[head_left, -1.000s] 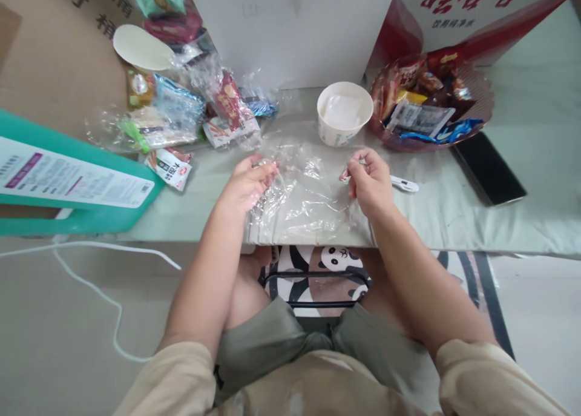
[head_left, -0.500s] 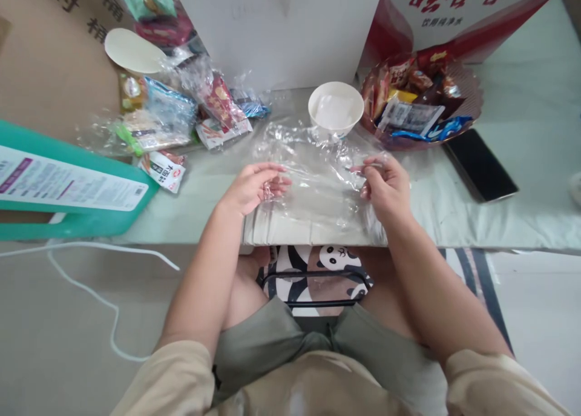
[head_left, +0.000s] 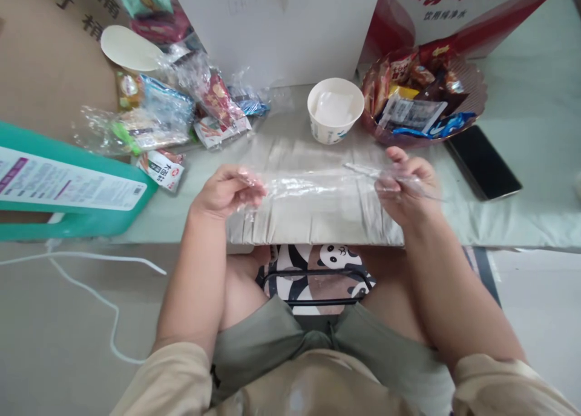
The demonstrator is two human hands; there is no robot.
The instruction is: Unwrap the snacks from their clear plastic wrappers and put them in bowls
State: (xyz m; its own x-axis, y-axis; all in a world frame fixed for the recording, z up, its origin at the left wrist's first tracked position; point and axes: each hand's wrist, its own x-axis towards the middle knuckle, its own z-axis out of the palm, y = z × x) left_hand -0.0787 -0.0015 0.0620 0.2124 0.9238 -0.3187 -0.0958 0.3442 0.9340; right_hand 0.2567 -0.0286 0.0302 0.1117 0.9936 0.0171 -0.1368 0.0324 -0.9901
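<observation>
A clear plastic bag (head_left: 313, 189) is stretched flat between my hands over the near edge of the low table (head_left: 521, 222). My left hand (head_left: 227, 192) is closed on the bag's left end. My right hand (head_left: 406, 186) pinches its right end, with wrinkled film over the fingers. A white paper bowl (head_left: 334, 110) stands just beyond the bag.
A ribbed dish (head_left: 476, 89) of wrapped snacks sits at the back right, with a black phone (head_left: 482, 161) beside it. Several snack packets (head_left: 158, 113) and loose wrappers lie at the left, near a teal box (head_left: 68, 186). A white box (head_left: 281, 22) stands behind.
My hands have moved apart and toward me, pulling the crumpled bag out into a flat taut strip. The white item near my right hand is no longer visible.
</observation>
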